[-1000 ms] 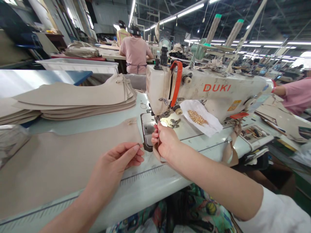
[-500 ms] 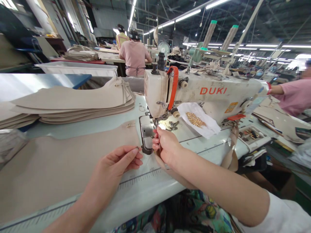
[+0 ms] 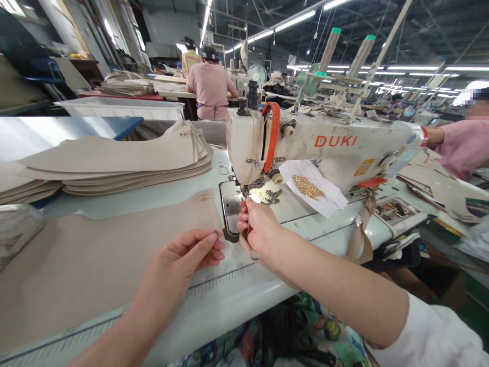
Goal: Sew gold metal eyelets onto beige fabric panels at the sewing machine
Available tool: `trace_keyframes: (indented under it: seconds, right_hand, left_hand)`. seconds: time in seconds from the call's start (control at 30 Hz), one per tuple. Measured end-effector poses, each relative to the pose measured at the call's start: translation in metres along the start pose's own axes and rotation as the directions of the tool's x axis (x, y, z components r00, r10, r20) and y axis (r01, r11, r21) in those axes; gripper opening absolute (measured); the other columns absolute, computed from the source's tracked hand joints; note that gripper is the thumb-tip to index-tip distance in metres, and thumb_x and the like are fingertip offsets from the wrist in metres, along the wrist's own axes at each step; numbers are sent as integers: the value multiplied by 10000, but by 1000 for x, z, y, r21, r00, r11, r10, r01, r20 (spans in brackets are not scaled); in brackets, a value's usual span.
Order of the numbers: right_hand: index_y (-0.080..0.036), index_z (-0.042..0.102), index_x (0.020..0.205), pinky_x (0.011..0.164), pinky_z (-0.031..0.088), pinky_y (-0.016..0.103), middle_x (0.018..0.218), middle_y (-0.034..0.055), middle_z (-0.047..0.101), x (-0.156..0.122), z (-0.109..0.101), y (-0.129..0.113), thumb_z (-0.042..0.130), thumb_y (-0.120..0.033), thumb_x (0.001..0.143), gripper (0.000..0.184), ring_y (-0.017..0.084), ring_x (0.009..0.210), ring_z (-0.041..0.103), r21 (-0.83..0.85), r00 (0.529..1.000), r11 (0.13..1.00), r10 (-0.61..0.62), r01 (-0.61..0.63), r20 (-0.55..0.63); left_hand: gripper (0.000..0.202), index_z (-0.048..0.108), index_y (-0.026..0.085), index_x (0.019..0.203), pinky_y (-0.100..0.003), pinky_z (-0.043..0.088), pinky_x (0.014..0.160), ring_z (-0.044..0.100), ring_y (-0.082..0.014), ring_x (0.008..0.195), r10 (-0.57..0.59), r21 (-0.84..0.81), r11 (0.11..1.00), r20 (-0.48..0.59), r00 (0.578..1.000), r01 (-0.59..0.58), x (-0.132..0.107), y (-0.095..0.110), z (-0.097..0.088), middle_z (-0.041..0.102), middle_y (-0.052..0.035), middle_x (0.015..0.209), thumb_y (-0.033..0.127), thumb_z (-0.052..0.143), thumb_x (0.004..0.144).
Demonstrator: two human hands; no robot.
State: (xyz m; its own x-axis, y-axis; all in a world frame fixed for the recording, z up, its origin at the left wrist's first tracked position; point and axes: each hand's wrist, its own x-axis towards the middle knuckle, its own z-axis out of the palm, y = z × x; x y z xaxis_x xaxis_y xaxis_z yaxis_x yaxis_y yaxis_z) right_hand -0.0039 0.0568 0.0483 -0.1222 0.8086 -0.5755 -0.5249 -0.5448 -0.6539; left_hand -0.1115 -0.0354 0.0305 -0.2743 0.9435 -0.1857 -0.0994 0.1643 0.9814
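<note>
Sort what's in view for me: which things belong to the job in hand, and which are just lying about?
Likely part of the job:
right hand, holding tan strip
left hand, pinching something small
sewing machine
tan panel

Likely just lying about:
parts tray at right
white bin behind

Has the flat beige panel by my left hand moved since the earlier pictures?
No, the beige panel shows no shift against the sewing machine's bed plate.

White bin (image 3: 126, 108), co-worker in pink (image 3: 212, 84), round fan (image 3: 256, 74), strip light (image 3: 295, 21)
</note>
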Motion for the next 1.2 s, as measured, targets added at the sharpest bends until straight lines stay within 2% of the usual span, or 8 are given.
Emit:
trace_keyframes:
  seconds: [0.27,0.53,0.67,0.83,1.0,1.2]
  right_hand:
    - [-175,401,642,313,187,116,503,-85,308,-13,-7,-7,383,-191,952,311,21,342,254,-22,997,997,69,-69,14]
    - [-165,429,661,297,166,112,509,-83,318,-13,-16,-9,403,-181,940,280,20,338,251,-80,997,996,52,-48,56]
    - [-157,454,669,297,168,117,506,-82,324,-9,-13,-11,404,-190,946,283,21,338,247,-71,997,997,18,-12,77]
    - [-163,448,675,302,170,115,514,-85,325,-6,-6,-6,375,-207,963,300,19,337,244,-25,999,999,-23,24,44]
    - [-175,409,663,312,191,117,524,-86,317,-8,-3,1,337,-204,970,317,17,337,254,21,1000,1000,-5,5,7]
    - [-169,415,663,310,188,116,520,-84,316,-10,-3,0,332,-200,976,325,14,339,253,30,1000,999,15,-15,2]
  left_hand:
    - [276,723,171,700,-225,542,602,621,-144,594,-7,15,1000,15,1000,7,-2,4,3,708,-32,650,424,766,599]
    - [273,724,173,698,-227,538,601,614,-145,589,4,40,999,4,1000,-4,-2,4,2,706,-35,650,428,756,607]
    - [272,723,177,697,-211,532,595,617,-139,593,-2,35,999,15,1000,2,-1,3,2,710,-30,651,429,762,602]
    - [262,726,176,699,-237,540,601,622,-152,595,5,36,999,1,1000,-5,-2,4,3,712,-36,654,413,764,595]
    - [277,721,171,694,-253,543,603,624,-158,586,-3,34,999,-7,1000,3,-2,4,3,709,-40,640,425,760,590]
    - [251,722,175,696,-218,525,586,613,-137,575,4,14,1000,12,1000,-4,0,3,2,707,-29,635,406,759,606]
